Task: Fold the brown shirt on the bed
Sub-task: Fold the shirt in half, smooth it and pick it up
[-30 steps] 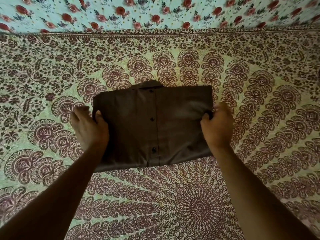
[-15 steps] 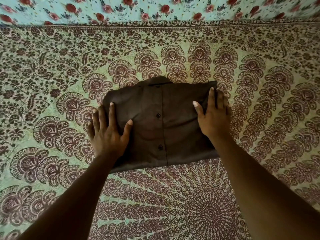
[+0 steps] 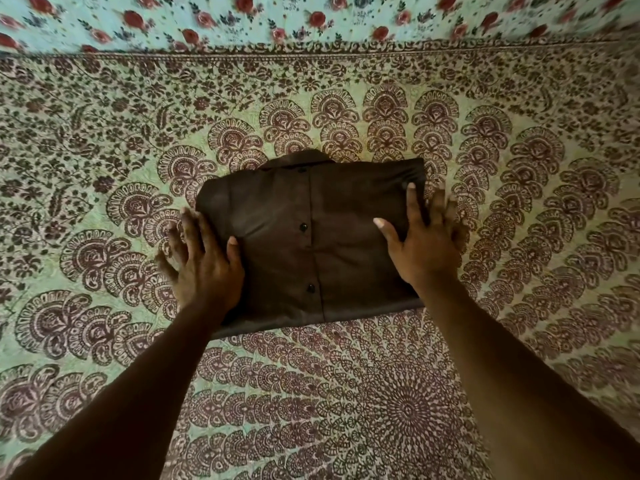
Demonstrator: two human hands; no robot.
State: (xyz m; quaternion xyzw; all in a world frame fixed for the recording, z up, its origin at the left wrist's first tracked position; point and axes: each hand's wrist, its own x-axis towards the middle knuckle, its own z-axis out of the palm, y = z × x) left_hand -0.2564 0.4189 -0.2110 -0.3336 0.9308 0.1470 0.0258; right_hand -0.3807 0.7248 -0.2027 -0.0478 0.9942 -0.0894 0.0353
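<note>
The brown shirt (image 3: 311,237) lies on the bed as a compact folded rectangle, button placket up the middle and collar at the far edge. My left hand (image 3: 204,265) rests flat with fingers spread on the shirt's left edge, partly over the bedspread. My right hand (image 3: 422,244) lies flat with fingers apart on the shirt's right side, near its right edge. Neither hand grips the cloth.
A green bedspread (image 3: 346,410) with a dark maroon mandala print covers the bed all around the shirt. Along the far edge runs a pale blue cloth (image 3: 311,19) with red roses.
Both hands let go of the shirt's side edges and laid flat on it. Since half a second ago the left hand slid outward to the left edge; the right hand stayed.
</note>
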